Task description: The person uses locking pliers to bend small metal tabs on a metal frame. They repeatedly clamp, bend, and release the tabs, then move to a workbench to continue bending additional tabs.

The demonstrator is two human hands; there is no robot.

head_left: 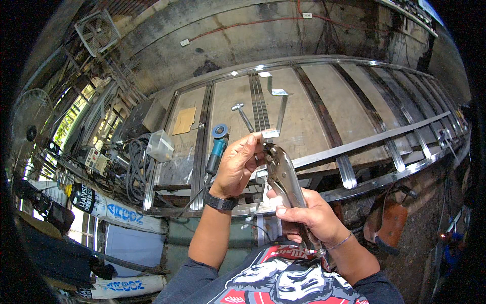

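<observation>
My right hand [315, 217] is wrapped round the handles of a pair of locking pliers [286, 177], whose jaws point up and away from me. Pinched in the fingers of my left hand [240, 164] is the near end of a bent flat metal strip [281, 112], right beside the plier jaws. Whether the jaws clamp the strip cannot be made out. The strip rises away in a stepped zigzag. Left of my left hand, a teal angle grinder [216, 152] lies with its disc facing up. A hammer [243, 116] rests farther off.
A long metal frame [349, 175] with several crossbars lies over the worktable. On the left are a cardboard piece [184, 120], a clear plastic box [160, 146], coiled black cables [135, 175] and gas cylinders [121, 210]. An orange-brown object [392, 223] sits below the frame at right.
</observation>
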